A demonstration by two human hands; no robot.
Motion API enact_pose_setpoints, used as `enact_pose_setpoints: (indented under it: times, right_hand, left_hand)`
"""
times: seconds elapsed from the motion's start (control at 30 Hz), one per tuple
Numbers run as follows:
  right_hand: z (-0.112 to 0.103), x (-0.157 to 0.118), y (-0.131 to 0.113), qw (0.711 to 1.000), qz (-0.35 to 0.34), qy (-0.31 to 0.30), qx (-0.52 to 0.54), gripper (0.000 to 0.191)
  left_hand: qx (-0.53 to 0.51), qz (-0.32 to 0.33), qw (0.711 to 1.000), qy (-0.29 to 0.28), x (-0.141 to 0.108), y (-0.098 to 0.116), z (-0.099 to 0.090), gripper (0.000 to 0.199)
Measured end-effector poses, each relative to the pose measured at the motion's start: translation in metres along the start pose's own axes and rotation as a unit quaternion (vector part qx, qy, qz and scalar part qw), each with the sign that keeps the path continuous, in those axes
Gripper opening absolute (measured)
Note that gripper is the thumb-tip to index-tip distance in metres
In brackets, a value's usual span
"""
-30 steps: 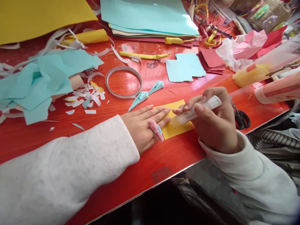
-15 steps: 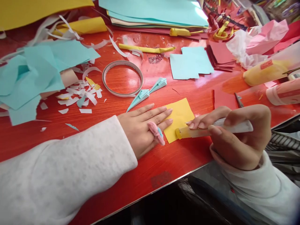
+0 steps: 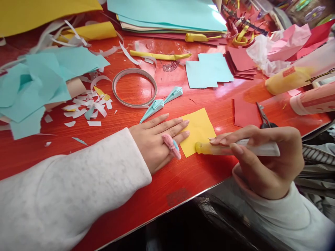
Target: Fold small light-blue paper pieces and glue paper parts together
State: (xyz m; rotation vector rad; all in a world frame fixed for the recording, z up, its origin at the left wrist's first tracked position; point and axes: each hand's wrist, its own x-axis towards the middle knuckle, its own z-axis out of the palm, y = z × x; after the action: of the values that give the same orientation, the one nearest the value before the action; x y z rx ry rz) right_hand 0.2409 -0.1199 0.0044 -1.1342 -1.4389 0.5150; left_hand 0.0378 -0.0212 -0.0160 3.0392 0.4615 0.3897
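My left hand (image 3: pixel 157 141) lies flat on the red table, fingers spread, its fingertips pressing the left edge of a small yellow paper square (image 3: pixel 199 129). A pink and blue ring sits on one finger. My right hand (image 3: pixel 264 158) is closed around a glue stick (image 3: pixel 235 149), held almost level, with its yellowish tip touching the near edge of the yellow square.
Two folded light-blue paper pieces (image 3: pixel 161 103) lie just beyond my left hand, beside a tape ring (image 3: pixel 134 87). Scissors (image 3: pixel 264 118) and a red paper square (image 3: pixel 243 113) lie to the right. Paper scraps, blue and yellow sheets crowd the far side. The table edge (image 3: pixel 183 204) runs close below.
My right hand has slid with the glue stick from the middle of the yellow square down to its near edge, uncovering the paper. My left hand has stayed put.
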Motion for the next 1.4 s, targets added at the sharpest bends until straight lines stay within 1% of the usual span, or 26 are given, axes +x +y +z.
enact_pose_setpoints:
  times: [0.1,0.2,0.27,0.4,0.47,0.57,0.73,0.87,0.93,1.1,1.23,1.4]
  right_hand:
    - [0.001,-0.006,-0.008,0.999,0.006,-0.012,-0.048,0.042]
    - [0.002,-0.009,-0.014,0.997,0.023,-0.024,-0.065,0.043]
    - [0.003,-0.008,-0.017,0.997,0.034,-0.013,-0.073,0.041]
    - [0.002,-0.007,-0.018,0.992,0.092,0.028,-0.083,0.029]
    - [0.001,-0.009,-0.017,0.991,0.105,0.039,-0.072,0.027]
    - [0.001,-0.017,-0.015,0.992,0.096,0.061,-0.047,0.027]
    - [0.008,-0.033,-0.012,0.984,0.063,0.160,0.038,0.014]
    - [0.012,-0.044,-0.007,0.971,0.069,0.223,0.055,0.011]
    - [0.010,-0.047,-0.005,0.966,0.083,0.233,0.073,0.010]
    - [0.003,-0.049,-0.005,0.955,0.130,0.233,0.129,0.008]
    - [0.005,-0.049,-0.009,0.947,0.158,0.253,0.123,0.006]
    - [0.004,-0.050,-0.012,0.940,0.175,0.267,0.124,0.009]
  left_hand:
    - [0.005,0.002,1.000,-0.001,0.000,0.000,0.000,0.042]
    - [0.009,0.003,1.000,-0.005,0.000,0.000,0.000,0.042]
    - [0.013,0.002,1.000,-0.007,0.000,-0.001,0.001,0.043]
    - [0.028,0.011,1.000,-0.010,0.000,-0.001,0.002,0.042]
    - [0.032,0.016,0.999,-0.010,0.000,-0.001,0.002,0.042]
    - [0.030,0.019,0.999,-0.008,0.000,-0.001,0.002,0.042]
    - [0.024,0.026,0.999,-0.017,0.000,-0.002,0.002,0.043]
    - [0.016,0.031,0.999,-0.021,0.000,-0.002,0.002,0.043]
    - [0.012,0.037,0.999,-0.022,0.000,-0.002,0.001,0.043]
    - [0.007,0.047,0.999,-0.012,0.000,-0.003,0.003,0.043]
    - [0.007,0.048,0.999,0.002,-0.001,-0.004,0.006,0.043]
    - [0.005,0.050,0.999,0.007,-0.002,-0.005,0.008,0.043]
